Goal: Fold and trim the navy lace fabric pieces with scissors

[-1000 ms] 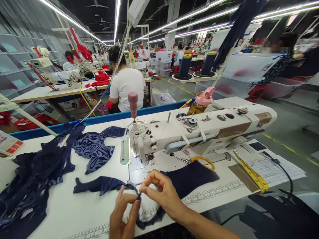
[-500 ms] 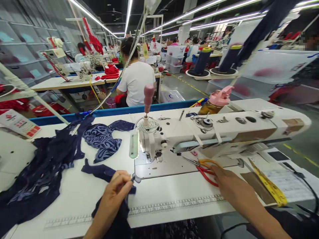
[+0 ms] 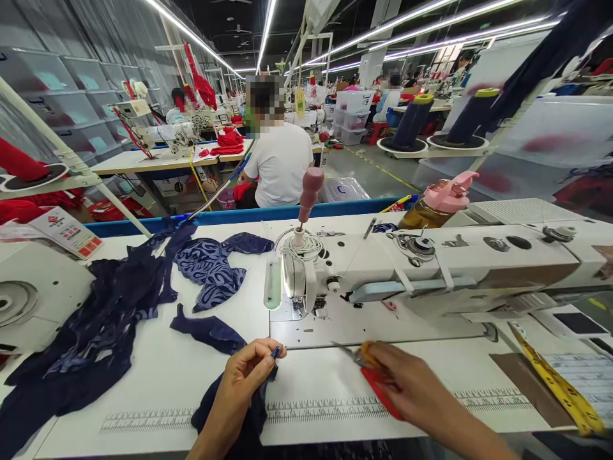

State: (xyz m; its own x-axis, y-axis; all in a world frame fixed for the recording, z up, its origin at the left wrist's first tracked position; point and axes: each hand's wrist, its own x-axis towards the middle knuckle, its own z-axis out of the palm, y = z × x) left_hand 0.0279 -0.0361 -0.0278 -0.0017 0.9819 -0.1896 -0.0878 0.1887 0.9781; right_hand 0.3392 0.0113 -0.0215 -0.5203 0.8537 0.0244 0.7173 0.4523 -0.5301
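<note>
My left hand (image 3: 246, 377) pinches the edge of a dark navy fabric piece (image 3: 211, 332) that trails off the table's front edge. My right hand (image 3: 412, 390) is closed around orange-and-red-handled scissors (image 3: 366, 367), their blades pointing left toward the pinched fabric. Both hands hover over the white table (image 3: 158, 377) just in front of the white sewing machine (image 3: 431, 262), near its needle plate (image 3: 306, 316).
A heap of navy patterned lace (image 3: 96, 319) covers the table's left side. A yellow tape measure (image 3: 555, 377) lies at the right. A bottle with a pink lid (image 3: 438, 204) stands behind the machine. A person in a white shirt (image 3: 280, 163) sits at the bench ahead.
My right hand has picked the scissors up from beside the machine and carried them left toward my left hand. The left hand keeps its pinch on the navy fabric.
</note>
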